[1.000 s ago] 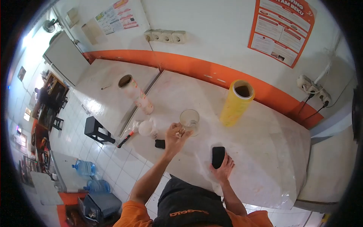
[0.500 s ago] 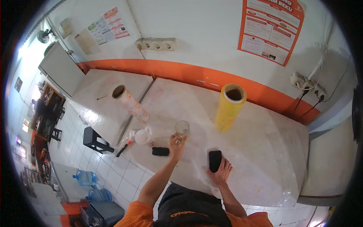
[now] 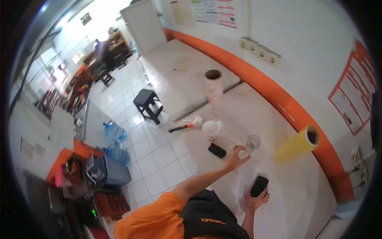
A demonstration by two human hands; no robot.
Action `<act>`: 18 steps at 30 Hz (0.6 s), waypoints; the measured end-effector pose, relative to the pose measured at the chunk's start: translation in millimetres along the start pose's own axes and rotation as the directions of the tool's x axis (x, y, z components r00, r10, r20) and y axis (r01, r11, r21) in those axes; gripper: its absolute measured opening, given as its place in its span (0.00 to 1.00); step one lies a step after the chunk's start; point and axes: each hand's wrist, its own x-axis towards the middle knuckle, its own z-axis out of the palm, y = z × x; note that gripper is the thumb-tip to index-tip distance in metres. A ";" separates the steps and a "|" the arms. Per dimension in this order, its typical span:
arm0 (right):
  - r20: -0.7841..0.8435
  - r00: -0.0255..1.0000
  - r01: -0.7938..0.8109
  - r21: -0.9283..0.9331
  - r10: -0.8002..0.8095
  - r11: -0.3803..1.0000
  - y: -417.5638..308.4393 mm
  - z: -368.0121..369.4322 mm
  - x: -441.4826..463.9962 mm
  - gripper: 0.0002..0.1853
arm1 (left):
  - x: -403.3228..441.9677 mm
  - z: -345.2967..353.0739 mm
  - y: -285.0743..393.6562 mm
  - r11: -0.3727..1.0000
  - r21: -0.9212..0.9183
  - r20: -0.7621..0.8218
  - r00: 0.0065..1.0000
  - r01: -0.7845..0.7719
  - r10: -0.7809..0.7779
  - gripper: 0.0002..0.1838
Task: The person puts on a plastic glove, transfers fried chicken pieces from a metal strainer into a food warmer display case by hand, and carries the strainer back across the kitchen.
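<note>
While your left hand (image 3: 236, 159) has its grip on the mug (image 3: 253, 142) by its handle, your right hand (image 3: 257, 201) clasps the phone (image 3: 260, 185) at the table (image 3: 298, 195); the mug is between the black object (image 3: 217, 150) and yellow roll (image 3: 295, 145).

Your strongest light comes from the upper left, where the far room (image 3: 93, 30) washes out to white and the tiled floor (image 3: 166, 163) gleams beyond the table's (image 3: 306, 199) left edge. Along its back edge the orange stripe (image 3: 262, 78) bows; the poster's (image 3: 353, 93) print blurs, and black rounds off your view's corners.
</note>
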 end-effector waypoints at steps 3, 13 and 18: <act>-0.015 1.000 0.020 0.016 -0.020 1.000 9.1 5.1 -0.1 0.52 | -32.2 -32.0 -5.8 0.998 -0.029 0.013 0.999 -0.049 0.050 0.27; -0.059 0.989 0.134 -0.042 -0.136 0.990 30.3 35.8 2.0 0.46 | -282.0 -222.9 -42.1 0.944 0.177 -0.179 0.953 0.277 -0.246 0.20; 0.009 1.000 0.025 -0.365 -0.024 0.931 -16.9 14.7 -10.2 0.40 | -436.8 -303.7 -7.7 0.751 -0.037 -0.737 0.489 0.659 -0.466 0.16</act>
